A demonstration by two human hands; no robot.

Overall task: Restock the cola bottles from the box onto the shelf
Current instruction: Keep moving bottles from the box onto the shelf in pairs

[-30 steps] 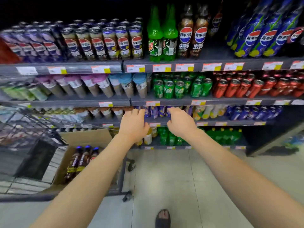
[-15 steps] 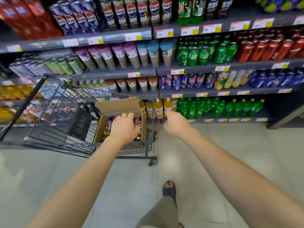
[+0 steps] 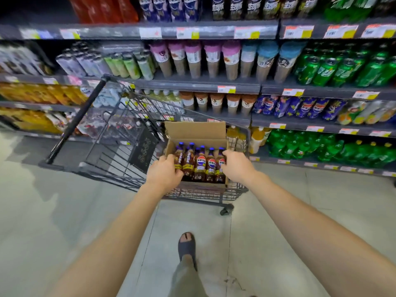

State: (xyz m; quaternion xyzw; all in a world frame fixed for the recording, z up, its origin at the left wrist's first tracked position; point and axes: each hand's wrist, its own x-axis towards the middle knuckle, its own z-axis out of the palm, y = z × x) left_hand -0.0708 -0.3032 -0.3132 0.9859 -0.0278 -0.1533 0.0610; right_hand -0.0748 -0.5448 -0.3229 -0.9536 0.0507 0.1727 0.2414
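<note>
Left hand (image 3: 165, 173): fingers curled round the leftmost of the bottles (image 3: 199, 166), at label height.
Right hand (image 3: 236, 166): thumb and fingers curled round the rightmost one.
Bottles: several, upright, blue caps, dark cola, packed between the two hands at 12 o'clock.
Box (image 3: 195, 130): open, back flap raised, holds the bottles; sits in the right end of the cart (image 3: 102, 146), which runs off toward 10 o'clock.
Shelf (image 3: 192, 85): 12 o'clock beyond the cart, stocked with drinks.
Sandal (image 3: 186, 245): 6 o'clock, on the floor.

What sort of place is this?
Most likely a supermarket drinks aisle: shelves packed with drinks, price tags along their edges, and a shopping cart carrying a box of cola bottles.
</note>
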